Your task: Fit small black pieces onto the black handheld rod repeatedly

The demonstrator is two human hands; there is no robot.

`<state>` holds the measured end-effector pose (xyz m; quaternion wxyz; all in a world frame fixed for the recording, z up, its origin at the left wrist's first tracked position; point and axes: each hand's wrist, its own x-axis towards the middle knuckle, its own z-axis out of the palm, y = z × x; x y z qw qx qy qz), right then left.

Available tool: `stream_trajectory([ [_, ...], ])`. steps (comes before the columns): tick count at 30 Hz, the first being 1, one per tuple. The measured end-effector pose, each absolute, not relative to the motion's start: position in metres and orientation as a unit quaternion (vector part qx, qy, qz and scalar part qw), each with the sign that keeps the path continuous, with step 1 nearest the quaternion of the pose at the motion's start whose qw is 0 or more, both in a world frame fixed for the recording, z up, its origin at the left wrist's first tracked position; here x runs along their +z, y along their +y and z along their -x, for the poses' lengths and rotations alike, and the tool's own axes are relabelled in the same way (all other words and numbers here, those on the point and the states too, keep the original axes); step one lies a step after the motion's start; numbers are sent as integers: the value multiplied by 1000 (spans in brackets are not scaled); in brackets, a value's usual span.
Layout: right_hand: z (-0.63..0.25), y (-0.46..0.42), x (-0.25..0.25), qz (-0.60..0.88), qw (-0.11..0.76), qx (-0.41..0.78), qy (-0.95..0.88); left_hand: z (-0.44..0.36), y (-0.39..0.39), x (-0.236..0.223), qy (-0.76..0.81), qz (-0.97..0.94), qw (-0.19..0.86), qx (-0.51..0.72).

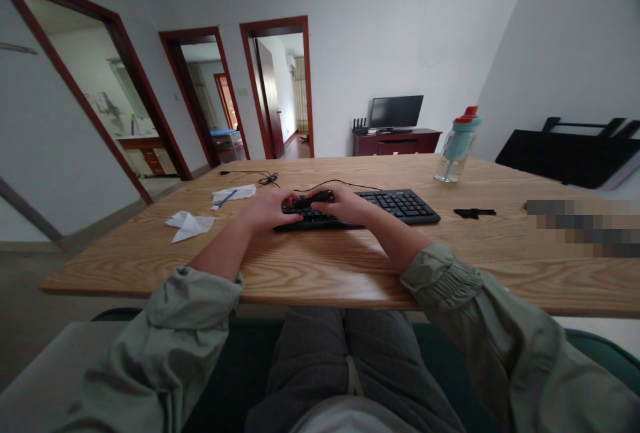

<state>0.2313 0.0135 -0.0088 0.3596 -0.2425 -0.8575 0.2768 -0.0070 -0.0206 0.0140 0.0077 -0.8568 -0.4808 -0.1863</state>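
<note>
A black keyboard (400,205) lies flat on the wooden table in front of me. Its left end is between the thumb and fingers of my left hand (267,209). Over the keys on that side, my right hand (345,203) is closed around a short black tool (320,197) with a rounded end. The tool lies low across the keys and its far end reaches close to my left fingertips. Whether it touches the keys, and what kind of tool it is, I cannot make out. My fingers hide part of the keyboard's left side.
On the left of the wooden table (320,266) lie crumpled white tissue (191,225), a blue stick (225,199) on white paper, and a coiled black cable (270,179). To the right stand a water bottle (456,146) and, lower, a black strap-like item (474,213).
</note>
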Motion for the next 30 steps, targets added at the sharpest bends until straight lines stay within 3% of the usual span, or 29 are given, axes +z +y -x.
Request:
stream_trajectory([
  [5, -234, 24, -5, 224, 330, 329, -856, -8, -5, 12, -469, 866, 73, -162],
  [14, -226, 25, -13, 241, 371, 286, -850, -6, 1, 9, -489, 865, 40, -106],
  [19, -220, 14, -25, 331, 345, 171, -862, 1, -3, 10, -500, 856, 16, -132],
  [25, -189, -2, -33, 250, 268, -15, -930, 6, 1, 5, -541, 827, 20, -153],
  [30, -171, 8, -35, 228, 267, -58, -934, 11, 0, 5, -554, 812, 9, -183],
])
